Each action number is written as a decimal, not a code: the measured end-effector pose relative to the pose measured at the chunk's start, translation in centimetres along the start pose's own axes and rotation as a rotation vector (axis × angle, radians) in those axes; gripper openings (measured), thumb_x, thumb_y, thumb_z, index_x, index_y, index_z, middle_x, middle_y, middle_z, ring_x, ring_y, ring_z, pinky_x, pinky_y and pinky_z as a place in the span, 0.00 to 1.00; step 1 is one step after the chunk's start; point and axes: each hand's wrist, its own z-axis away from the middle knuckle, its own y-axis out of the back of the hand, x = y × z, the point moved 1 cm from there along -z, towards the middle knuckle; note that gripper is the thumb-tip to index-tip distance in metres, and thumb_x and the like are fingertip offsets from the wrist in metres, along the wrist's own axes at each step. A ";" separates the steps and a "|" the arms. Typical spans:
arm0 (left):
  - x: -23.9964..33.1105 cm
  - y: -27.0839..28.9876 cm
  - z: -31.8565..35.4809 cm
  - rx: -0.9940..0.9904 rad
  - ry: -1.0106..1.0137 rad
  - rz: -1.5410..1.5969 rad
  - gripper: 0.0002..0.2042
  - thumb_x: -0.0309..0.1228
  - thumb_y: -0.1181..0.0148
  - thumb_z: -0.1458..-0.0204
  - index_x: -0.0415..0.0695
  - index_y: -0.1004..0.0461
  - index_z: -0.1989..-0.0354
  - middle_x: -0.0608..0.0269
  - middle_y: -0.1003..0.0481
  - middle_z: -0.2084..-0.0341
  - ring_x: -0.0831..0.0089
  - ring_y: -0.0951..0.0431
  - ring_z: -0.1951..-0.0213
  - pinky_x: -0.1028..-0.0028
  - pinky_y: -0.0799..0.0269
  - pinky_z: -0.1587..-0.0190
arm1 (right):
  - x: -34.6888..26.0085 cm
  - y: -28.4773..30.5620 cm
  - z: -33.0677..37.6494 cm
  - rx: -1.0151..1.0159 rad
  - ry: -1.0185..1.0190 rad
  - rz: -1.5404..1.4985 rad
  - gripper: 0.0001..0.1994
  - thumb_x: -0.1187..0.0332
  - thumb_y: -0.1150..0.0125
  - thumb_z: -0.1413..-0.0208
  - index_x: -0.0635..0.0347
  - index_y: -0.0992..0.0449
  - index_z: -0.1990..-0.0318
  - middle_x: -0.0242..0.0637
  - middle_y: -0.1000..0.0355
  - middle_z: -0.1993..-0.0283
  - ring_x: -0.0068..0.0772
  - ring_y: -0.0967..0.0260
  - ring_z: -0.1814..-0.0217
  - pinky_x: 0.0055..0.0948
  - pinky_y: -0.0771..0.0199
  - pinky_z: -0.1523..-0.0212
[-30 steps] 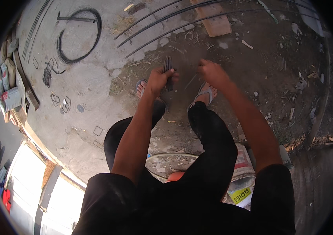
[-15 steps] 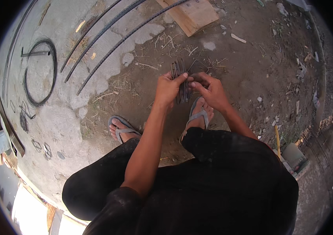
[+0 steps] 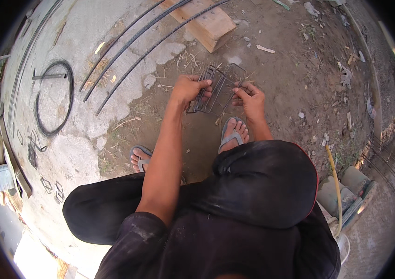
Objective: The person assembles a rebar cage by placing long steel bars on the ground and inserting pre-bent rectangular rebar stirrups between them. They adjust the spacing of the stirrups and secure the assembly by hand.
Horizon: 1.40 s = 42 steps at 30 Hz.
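Note:
My left hand (image 3: 189,89) grips a bundle of rectangular wire stirrups (image 3: 217,91), bent from thin dark steel rod, with the thumb over the top. A single stirrup (image 3: 242,69) stands out to the right of that bundle, tilted. Fingertips of my right hand (image 3: 252,99) pinch its right side. Part of the bundle is hidden behind my left fingers. Both hands are raised over the bare dirt, ahead of my sandalled feet.
Three long ribbed rebars (image 3: 130,69) lie at the upper left, near a wooden block (image 3: 211,30). A coil of black wire (image 3: 70,100) rests on the concrete. More stirrups (image 3: 59,191) lie farther left. A yellow hose (image 3: 335,179) runs beside containers at the right.
My hands have moved apart. The right has drawn one stirrup out to the right of the bundle, and the bundle has tilted and fanned open. The whole view has shifted slightly.

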 end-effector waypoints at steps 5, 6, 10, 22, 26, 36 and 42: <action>0.4 4.9 0.1 0.090 -0.015 -0.015 0.14 0.31 0.30 0.42 0.32 0.20 0.56 0.54 0.17 0.65 0.69 0.16 0.67 0.69 0.17 0.66 | 1.4 2.2 0.6 -0.062 -0.150 -0.134 0.09 0.76 0.37 0.38 0.65 0.21 0.51 0.38 0.20 0.59 0.31 0.20 0.62 0.31 0.15 0.60; 0.3 5.4 0.2 0.116 -0.009 0.002 0.13 0.30 0.31 0.42 0.32 0.20 0.56 0.54 0.17 0.66 0.69 0.16 0.68 0.70 0.17 0.67 | 1.7 2.1 0.8 -0.078 -0.161 -0.143 0.09 0.76 0.37 0.38 0.65 0.21 0.52 0.39 0.20 0.59 0.32 0.20 0.62 0.31 0.15 0.60; -0.1 7.2 0.1 0.170 -0.020 0.088 0.12 0.29 0.32 0.41 0.32 0.21 0.57 0.53 0.17 0.65 0.68 0.16 0.68 0.68 0.17 0.66 | 2.8 1.1 0.9 -0.139 -0.212 -0.195 0.08 0.77 0.37 0.38 0.67 0.22 0.52 0.40 0.21 0.59 0.34 0.21 0.62 0.31 0.15 0.60; -2.0 7.7 -1.3 0.112 -0.009 0.241 0.12 0.28 0.33 0.40 0.31 0.23 0.55 0.52 0.19 0.65 0.66 0.16 0.66 0.69 0.16 0.65 | 6.9 0.7 -1.2 -0.075 -0.305 0.038 0.09 0.74 0.37 0.37 0.68 0.23 0.52 0.40 0.22 0.59 0.31 0.22 0.63 0.31 0.14 0.62; -1.6 7.4 -1.2 0.134 -0.012 0.230 0.11 0.28 0.33 0.41 0.30 0.21 0.57 0.52 0.18 0.67 0.67 0.16 0.69 0.70 0.16 0.69 | 6.4 0.6 -1.4 -0.061 -0.306 0.059 0.08 0.72 0.38 0.36 0.67 0.23 0.53 0.39 0.22 0.60 0.31 0.22 0.64 0.30 0.14 0.63; -1.9 8.8 -0.6 0.157 -0.009 0.205 0.13 0.29 0.34 0.39 0.31 0.22 0.53 0.52 0.18 0.64 0.66 0.15 0.65 0.68 0.14 0.63 | -1.2 0.9 1.2 -0.095 -0.171 0.148 0.10 0.70 0.31 0.40 0.70 0.23 0.61 0.41 0.22 0.68 0.34 0.19 0.67 0.30 0.15 0.65; -1.6 7.3 -1.6 0.094 -0.014 0.238 0.13 0.29 0.34 0.39 0.31 0.23 0.52 0.51 0.19 0.63 0.66 0.16 0.65 0.69 0.14 0.63 | 3.4 -1.0 -1.3 -0.035 -0.193 0.232 0.08 0.75 0.32 0.41 0.74 0.24 0.64 0.47 0.22 0.70 0.35 0.19 0.72 0.31 0.16 0.73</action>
